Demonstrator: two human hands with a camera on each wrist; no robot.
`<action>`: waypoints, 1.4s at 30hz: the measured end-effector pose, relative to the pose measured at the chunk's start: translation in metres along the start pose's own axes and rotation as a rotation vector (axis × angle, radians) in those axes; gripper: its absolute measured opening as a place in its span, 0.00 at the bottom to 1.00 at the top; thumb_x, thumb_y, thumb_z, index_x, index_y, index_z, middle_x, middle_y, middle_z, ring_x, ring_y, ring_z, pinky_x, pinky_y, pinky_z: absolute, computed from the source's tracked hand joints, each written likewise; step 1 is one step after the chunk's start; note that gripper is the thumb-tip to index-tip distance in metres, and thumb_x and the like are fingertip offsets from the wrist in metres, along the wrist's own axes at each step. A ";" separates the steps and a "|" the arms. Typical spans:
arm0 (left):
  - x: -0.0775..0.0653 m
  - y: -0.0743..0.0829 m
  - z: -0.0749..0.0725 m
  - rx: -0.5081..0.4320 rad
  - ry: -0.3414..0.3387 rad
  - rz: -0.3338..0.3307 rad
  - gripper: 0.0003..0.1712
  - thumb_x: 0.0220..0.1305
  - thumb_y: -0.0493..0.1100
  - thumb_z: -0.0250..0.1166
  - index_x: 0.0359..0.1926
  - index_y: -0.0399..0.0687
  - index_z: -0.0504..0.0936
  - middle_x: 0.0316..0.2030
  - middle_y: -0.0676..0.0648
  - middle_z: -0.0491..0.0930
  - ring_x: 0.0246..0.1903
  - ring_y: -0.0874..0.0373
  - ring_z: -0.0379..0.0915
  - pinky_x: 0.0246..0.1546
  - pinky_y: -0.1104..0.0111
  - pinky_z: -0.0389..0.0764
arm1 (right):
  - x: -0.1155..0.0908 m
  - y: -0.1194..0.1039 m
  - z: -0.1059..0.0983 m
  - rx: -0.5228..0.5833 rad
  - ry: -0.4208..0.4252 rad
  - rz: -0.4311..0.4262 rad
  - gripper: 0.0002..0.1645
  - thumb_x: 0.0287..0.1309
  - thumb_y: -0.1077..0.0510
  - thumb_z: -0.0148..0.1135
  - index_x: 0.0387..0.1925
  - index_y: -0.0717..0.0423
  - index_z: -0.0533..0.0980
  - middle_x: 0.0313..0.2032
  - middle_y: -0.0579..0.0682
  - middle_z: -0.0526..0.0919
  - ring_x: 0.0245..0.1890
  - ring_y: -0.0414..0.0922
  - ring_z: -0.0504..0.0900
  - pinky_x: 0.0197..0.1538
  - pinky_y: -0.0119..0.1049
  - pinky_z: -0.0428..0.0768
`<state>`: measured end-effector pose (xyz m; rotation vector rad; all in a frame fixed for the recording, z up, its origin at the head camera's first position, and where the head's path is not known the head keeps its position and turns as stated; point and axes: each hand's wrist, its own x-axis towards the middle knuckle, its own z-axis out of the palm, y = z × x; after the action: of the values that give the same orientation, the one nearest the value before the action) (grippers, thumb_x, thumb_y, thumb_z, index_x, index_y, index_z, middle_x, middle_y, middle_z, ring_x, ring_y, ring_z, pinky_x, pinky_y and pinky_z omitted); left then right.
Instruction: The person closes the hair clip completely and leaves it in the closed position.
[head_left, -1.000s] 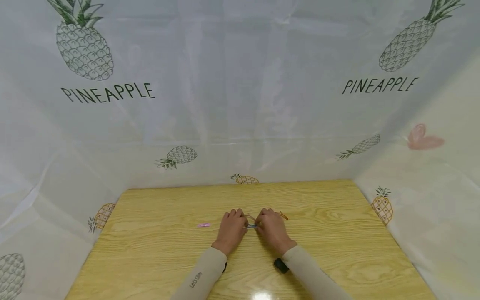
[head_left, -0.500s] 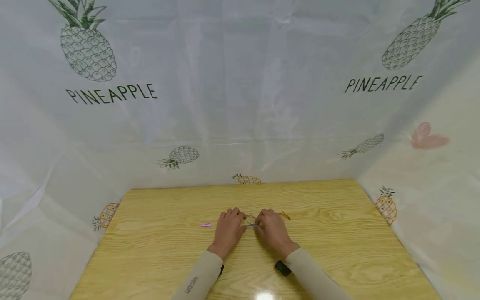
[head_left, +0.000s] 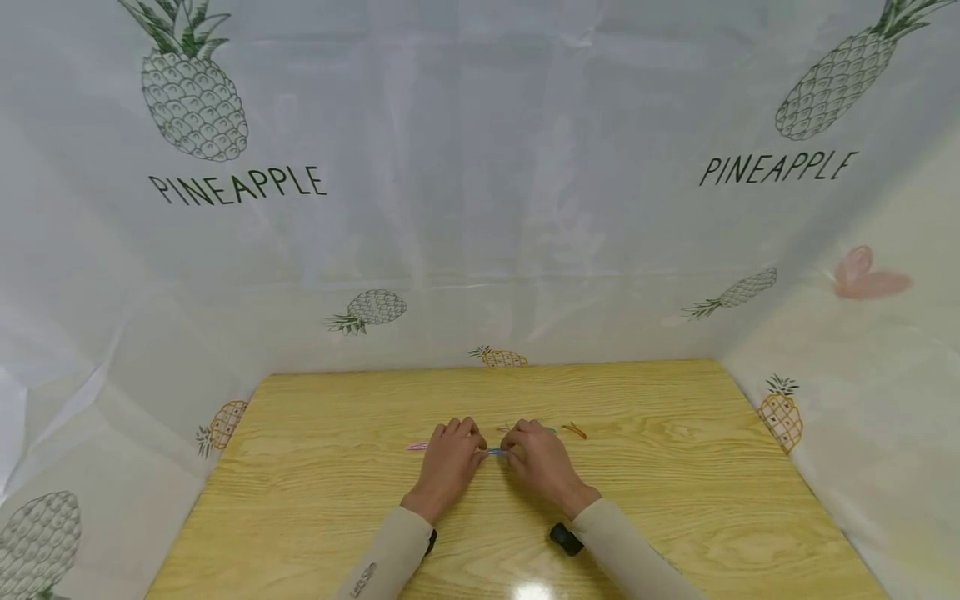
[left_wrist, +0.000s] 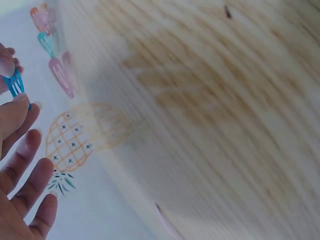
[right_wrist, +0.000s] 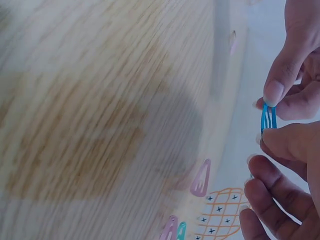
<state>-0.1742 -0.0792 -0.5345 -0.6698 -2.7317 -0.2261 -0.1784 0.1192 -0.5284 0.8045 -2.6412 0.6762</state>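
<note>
A blue snap hair clip (head_left: pixel 496 451) is stretched between the two hands, low over the wooden table. My left hand (head_left: pixel 447 462) pinches one end of it between thumb and index finger. At the other end, my right hand (head_left: pixel 545 461) has a like pinch. In the right wrist view the slim slotted body of the blue clip (right_wrist: pixel 268 117) shows between both thumbs. The remaining fingers of the right hand (right_wrist: pixel 280 185) are loosely bent. Just left of the left hand lies a pink hair clip (head_left: pixel 416 446), partly hidden behind it.
Beyond the right hand lie an orange hair clip (head_left: pixel 576 430) and a teal clip (left_wrist: pixel 46 44), with a purple clip (left_wrist: pixel 61 75) close by. A black object (head_left: pixel 566 539) sits at the right wrist. Pineapple-printed sheeting (head_left: pixel 480 208) surrounds the wooden table (head_left: pixel 330 483).
The blue clip showed splayed strips half a second ago and looks flat now. My left hand opened off its end, moved left and pinches it again, now covering part of the pink clip.
</note>
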 end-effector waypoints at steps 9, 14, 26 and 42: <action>-0.006 -0.003 -0.015 -0.017 0.008 0.036 0.04 0.68 0.48 0.74 0.36 0.57 0.90 0.43 0.56 0.77 0.43 0.58 0.72 0.47 0.63 0.74 | 0.002 -0.006 0.001 0.026 -0.067 -0.035 0.05 0.62 0.64 0.76 0.34 0.53 0.86 0.36 0.44 0.84 0.39 0.44 0.84 0.43 0.38 0.85; -0.011 -0.008 -0.018 -0.088 0.040 0.069 0.03 0.66 0.45 0.76 0.33 0.56 0.90 0.43 0.56 0.78 0.42 0.59 0.72 0.46 0.62 0.74 | 0.003 -0.007 -0.002 0.092 -0.119 -0.049 0.04 0.63 0.65 0.74 0.35 0.54 0.86 0.37 0.44 0.85 0.47 0.47 0.86 0.51 0.41 0.86; -0.016 -0.019 -0.028 -0.244 -0.031 0.125 0.03 0.67 0.43 0.74 0.34 0.54 0.89 0.44 0.54 0.78 0.42 0.58 0.72 0.47 0.60 0.75 | 0.006 -0.006 -0.008 0.222 -0.209 -0.107 0.03 0.68 0.61 0.70 0.36 0.51 0.85 0.39 0.41 0.85 0.48 0.42 0.84 0.70 0.47 0.76; -0.021 -0.028 -0.033 -0.374 -0.077 0.184 0.01 0.66 0.42 0.74 0.36 0.52 0.92 0.41 0.57 0.74 0.38 0.62 0.66 0.42 0.66 0.67 | 0.006 -0.006 -0.009 0.318 -0.249 -0.200 0.05 0.65 0.66 0.72 0.37 0.53 0.84 0.37 0.41 0.84 0.38 0.33 0.81 0.74 0.59 0.68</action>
<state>-0.1608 -0.1205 -0.5127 -1.0426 -2.7001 -0.6907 -0.1789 0.1167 -0.5162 1.2994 -2.6494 1.0138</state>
